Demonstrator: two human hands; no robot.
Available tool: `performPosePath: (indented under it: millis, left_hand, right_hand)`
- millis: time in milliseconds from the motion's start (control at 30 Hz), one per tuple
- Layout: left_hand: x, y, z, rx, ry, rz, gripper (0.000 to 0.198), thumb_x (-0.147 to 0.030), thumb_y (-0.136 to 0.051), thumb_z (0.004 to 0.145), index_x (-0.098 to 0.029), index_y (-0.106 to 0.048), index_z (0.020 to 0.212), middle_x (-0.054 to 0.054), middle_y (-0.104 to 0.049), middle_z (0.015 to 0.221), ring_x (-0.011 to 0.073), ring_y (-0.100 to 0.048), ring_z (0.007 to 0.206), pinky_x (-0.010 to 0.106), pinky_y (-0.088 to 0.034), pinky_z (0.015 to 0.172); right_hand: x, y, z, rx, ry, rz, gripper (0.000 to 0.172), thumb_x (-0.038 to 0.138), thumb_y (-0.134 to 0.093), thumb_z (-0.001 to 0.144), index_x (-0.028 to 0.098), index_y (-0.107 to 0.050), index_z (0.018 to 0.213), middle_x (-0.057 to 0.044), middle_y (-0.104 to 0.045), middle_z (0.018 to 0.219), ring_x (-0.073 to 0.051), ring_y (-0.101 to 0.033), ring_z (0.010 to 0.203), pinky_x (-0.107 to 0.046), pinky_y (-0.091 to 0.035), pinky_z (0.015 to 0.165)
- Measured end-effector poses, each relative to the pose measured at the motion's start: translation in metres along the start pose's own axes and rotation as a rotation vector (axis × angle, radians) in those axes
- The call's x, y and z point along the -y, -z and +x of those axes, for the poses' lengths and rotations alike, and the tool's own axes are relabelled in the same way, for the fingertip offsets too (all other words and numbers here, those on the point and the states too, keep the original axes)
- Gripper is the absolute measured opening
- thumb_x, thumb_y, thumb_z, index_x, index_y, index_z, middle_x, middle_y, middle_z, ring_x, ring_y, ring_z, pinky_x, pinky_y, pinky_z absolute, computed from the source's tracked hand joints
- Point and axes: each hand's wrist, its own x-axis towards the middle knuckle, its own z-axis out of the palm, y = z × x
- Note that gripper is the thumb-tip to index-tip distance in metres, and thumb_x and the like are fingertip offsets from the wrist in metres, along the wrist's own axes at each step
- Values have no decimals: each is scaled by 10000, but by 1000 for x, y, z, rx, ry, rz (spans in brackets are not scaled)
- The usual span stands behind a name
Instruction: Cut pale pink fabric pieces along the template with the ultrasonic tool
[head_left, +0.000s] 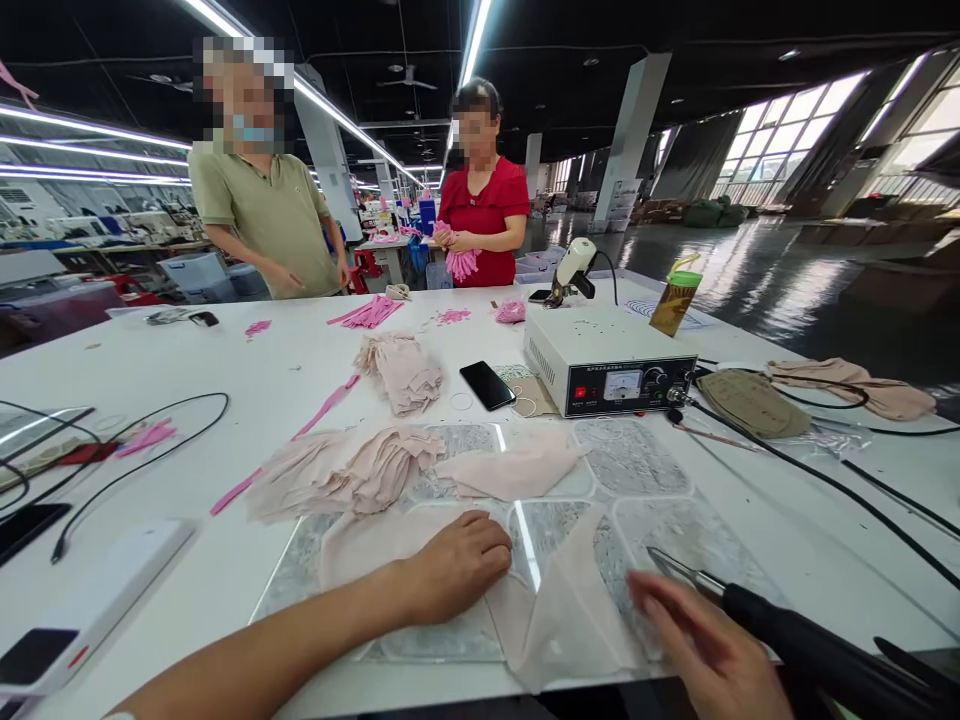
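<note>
My left hand lies on a thin pale pink fabric piece, its fingers slightly bent and pressed down over the cloth. That fabric rests on a clear panel with rounded sections. Between my hands, another sheer fabric piece lies folded to a point. My right hand is just right of it, thumb and fingers loosely curved, slightly blurred, with nothing visible in them. Right beside that hand is a black-handled tool with a pointed metal blade; whether the hand touches it is unclear.
Pale fabric stacks lie beyond my left hand. A black phone sits left of a white control box with a dial and cables. A bottle stands behind. Two people stand across the table; one holds pink strips.
</note>
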Motion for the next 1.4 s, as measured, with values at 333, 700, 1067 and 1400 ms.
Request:
performPosePath:
  millis: [333, 700, 1067, 1400]
  left_hand:
    - [-14, 41, -14, 101, 215, -52, 98, -142, -528, 940, -183, -571, 863, -4, -674, 812, 135, -626, 748, 224, -471, 766]
    - [14, 58, -44, 156, 502, -126, 234, -186, -381, 948, -169, -569, 811, 19, -640, 759, 146, -579, 644, 218, -379, 597]
    - [19, 57, -46, 178, 576, -128, 277, -211, -399, 959, -174, -672, 983, 53, -714, 944, 195, -663, 837, 261, -462, 746]
    - [12, 65, -43, 175, 551, -169, 270, -251, -460, 954, -172, -710, 1016, 61, -706, 906, 175, -651, 743, 227, -449, 630]
  right_hand:
    - [-18, -19, 76, 238, 247, -181, 339, 343, -471, 872, 254, -727, 1076, -83, -709, 1133, -295, -648, 1078, -527, -549, 891]
    - [-9, -2, 71, 289, 184, -258, 278, 268, -474, 874, 255, -701, 1035, -80, -684, 1095, -238, -644, 1025, -436, -548, 878]
    - [-5, 1, 68, 292, 179, -238, 288, 330, -482, 901, 267, -689, 1091, -79, -687, 1094, -249, -661, 997, -424, -586, 797]
    - [0, -5, 72, 280, 170, -244, 223, 403, -490, 879, 270, -666, 845, -49, -689, 883, -230, -660, 802, -358, -553, 615]
